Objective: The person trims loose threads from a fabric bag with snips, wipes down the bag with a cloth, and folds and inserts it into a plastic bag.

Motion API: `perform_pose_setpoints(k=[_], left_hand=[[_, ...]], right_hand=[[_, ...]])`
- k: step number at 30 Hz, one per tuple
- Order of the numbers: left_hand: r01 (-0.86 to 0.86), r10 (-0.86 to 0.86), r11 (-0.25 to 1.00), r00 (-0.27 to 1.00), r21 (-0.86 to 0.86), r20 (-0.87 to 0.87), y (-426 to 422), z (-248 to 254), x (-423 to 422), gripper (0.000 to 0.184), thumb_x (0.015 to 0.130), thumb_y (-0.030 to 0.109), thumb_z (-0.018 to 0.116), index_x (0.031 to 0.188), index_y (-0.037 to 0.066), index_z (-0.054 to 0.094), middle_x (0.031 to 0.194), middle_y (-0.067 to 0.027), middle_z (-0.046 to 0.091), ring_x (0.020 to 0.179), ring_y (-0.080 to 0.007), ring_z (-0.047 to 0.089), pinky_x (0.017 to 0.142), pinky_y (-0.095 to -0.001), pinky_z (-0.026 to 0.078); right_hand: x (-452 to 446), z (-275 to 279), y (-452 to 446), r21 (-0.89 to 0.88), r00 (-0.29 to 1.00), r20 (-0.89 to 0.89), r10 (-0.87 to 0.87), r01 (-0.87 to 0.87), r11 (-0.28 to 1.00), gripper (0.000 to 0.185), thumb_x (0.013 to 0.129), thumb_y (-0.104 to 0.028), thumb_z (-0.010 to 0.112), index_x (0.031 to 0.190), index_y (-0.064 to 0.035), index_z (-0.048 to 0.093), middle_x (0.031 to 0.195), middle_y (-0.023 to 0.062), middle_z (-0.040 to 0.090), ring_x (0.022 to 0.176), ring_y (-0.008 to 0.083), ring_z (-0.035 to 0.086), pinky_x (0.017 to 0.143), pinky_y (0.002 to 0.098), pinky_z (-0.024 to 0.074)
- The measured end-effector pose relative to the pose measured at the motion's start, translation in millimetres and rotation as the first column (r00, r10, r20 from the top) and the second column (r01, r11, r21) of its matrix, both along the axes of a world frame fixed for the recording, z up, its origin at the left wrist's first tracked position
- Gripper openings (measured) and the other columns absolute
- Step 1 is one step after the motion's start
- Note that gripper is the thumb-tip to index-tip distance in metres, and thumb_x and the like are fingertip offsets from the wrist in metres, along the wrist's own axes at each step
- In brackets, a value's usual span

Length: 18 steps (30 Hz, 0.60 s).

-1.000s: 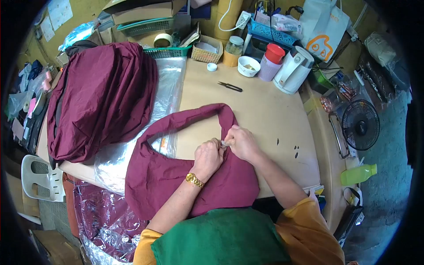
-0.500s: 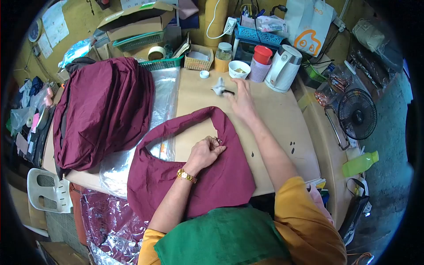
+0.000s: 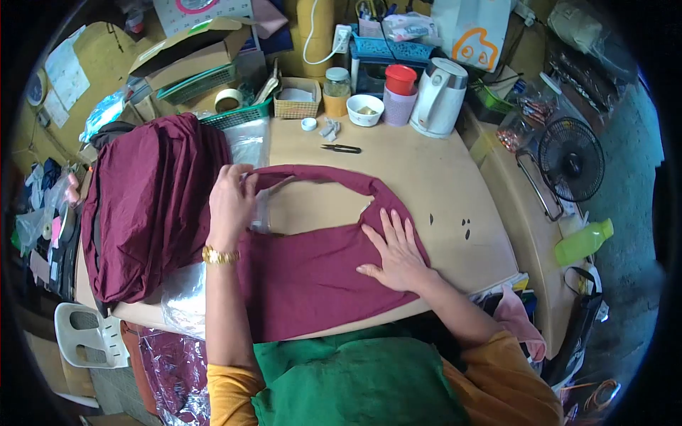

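A maroon cloth bag [image 3: 305, 284] with a wide looped strap lies flat on the brown-topped table [image 3: 469, 184]. My left hand [image 3: 233, 195], a gold watch on its wrist, is at the left end of the strap; its fingers are bent down at the cloth, and what they hold is hidden. My right hand [image 3: 398, 252] presses flat on the bag's right side, fingers spread. Beyond the strap lie small black thread snips [image 3: 341, 148] and a crumpled grey-white scrap [image 3: 329, 129].
A big pile of maroon cloth [image 3: 145, 206] stands at the left, beside clear plastic [image 3: 186, 302]. Along the back are a white lid [image 3: 308, 124], a jar [image 3: 337, 92], a white bowl [image 3: 365, 111], a cup with a red lid [image 3: 401, 99] and a white kettle [image 3: 439, 99].
The grey-white scrap has dropped from my right hand beside the white lid. My right hand has come back onto the bag, and my left hand has moved left to the strap's other end.
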<state>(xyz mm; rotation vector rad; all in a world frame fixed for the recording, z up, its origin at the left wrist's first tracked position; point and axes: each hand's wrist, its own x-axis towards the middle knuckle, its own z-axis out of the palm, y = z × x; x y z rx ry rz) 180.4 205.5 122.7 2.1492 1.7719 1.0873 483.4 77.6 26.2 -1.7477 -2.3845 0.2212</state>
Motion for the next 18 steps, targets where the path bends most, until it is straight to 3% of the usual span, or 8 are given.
perform_pose_setpoints(k=[2,3,7,9,14,15,16,18], left_hand=[[0.328,-0.329,0.944,0.944,0.017,0.035,-36.6,8.2,25.4,0.026,0.092,0.019,0.064,0.113,0.003,0.066,0.115,-0.0206,0.065,0.105,-0.0369,0.064,0.091,-0.0438,0.049],[0.419,-0.412,0.908,0.881,-0.018,-0.232,-59.9,5.7,37.8,0.035,0.096,0.027,0.059,0.123,0.005,0.062,0.122,-0.0200,0.063,0.119,-0.0368,0.057,0.104,-0.0480,0.041],[0.325,-0.425,0.882,0.861,-0.341,-0.280,-66.1,-72.4,0.4,0.051,0.100,0.035,0.051,0.144,0.009,0.047,0.150,-0.0183,0.043,0.143,-0.0328,0.035,0.118,-0.0515,0.022],[0.399,-0.464,0.851,0.876,-0.343,-0.132,-91.8,-48.9,-29.9,0.075,0.086,0.048,0.067,0.147,0.011,0.044,0.156,-0.0210,0.033,0.149,-0.0374,0.021,0.119,-0.0565,0.013],[0.326,-0.512,0.703,0.849,-0.632,-0.131,-190.4,-4.8,-61.1,0.116,0.048,0.042,0.092,0.150,0.017,0.042,0.163,-0.0188,0.018,0.151,-0.0405,0.009,0.118,-0.0612,0.005],[0.240,-0.401,0.793,0.897,-0.560,-0.184,-203.1,-12.6,-50.9,0.087,0.060,0.023,0.088,0.140,0.015,0.055,0.159,-0.0179,0.030,0.150,-0.0391,0.017,0.119,-0.0594,0.009],[0.240,-0.401,0.793,0.898,-0.559,-0.184,-205.6,-29.4,-58.1,0.087,0.060,0.023,0.088,0.140,0.015,0.055,0.159,-0.0179,0.030,0.150,-0.0391,0.017,0.119,-0.0594,0.009],[0.317,-0.363,0.893,0.927,-0.319,-0.094,-204.3,-67.8,-75.7,0.048,0.070,0.005,0.075,0.118,0.012,0.071,0.147,-0.0164,0.049,0.145,-0.0375,0.032,0.120,-0.0569,0.014]], right_hand=[[0.9,0.0,10.7,0.013,1.000,-0.009,-0.003,0.003,1.000,0.085,0.090,-0.062,0.055,0.153,-0.0100,0.031,0.160,0.0295,0.006,0.149,0.0461,0.001,0.119,0.0599,0.0032],[2.1,-3.9,16.4,0.024,0.999,0.040,-0.020,0.019,1.000,0.087,0.089,-0.065,0.054,0.153,-0.0119,0.031,0.160,0.0293,0.008,0.149,0.0457,0.003,0.119,0.0579,0.0034],[33.6,1.2,43.5,-0.078,0.984,-0.172,0.035,-0.049,0.996,0.078,0.087,-0.057,0.064,0.147,-0.0124,0.042,0.159,0.0256,0.018,0.149,0.0431,0.009,0.120,0.0552,0.0049],[67.8,28.9,34.3,-0.181,0.588,-0.808,0.032,-0.300,0.937,0.064,0.083,-0.036,0.076,0.137,-0.0121,0.053,0.158,0.0205,0.026,0.149,0.0402,0.015,0.120,0.0535,0.0130],[78.1,61.4,-41.8,-0.063,0.940,-0.320,0.115,-0.143,0.988,0.050,0.076,-0.012,0.079,0.122,-0.0116,0.062,0.152,0.0146,0.039,0.144,0.0342,0.031,0.116,0.0518,0.0275],[75.7,50.5,-48.5,0.038,0.982,-0.157,0.104,-0.100,0.994,0.048,0.074,-0.011,0.080,0.119,-0.0123,0.063,0.147,0.0128,0.046,0.141,0.0317,0.037,0.115,0.0508,0.0309],[78.5,34.8,-45.9,0.039,0.982,-0.157,0.105,-0.100,0.994,0.048,0.074,-0.011,0.080,0.119,-0.0123,0.063,0.147,0.0128,0.046,0.141,0.0317,0.037,0.115,0.0508,0.0309],[84.5,4.5,-40.4,0.227,0.925,-0.338,0.177,-0.102,0.969,0.035,0.072,-0.007,0.078,0.105,-0.0116,0.069,0.127,0.0082,0.061,0.129,0.0264,0.051,0.115,0.0504,0.0296]])
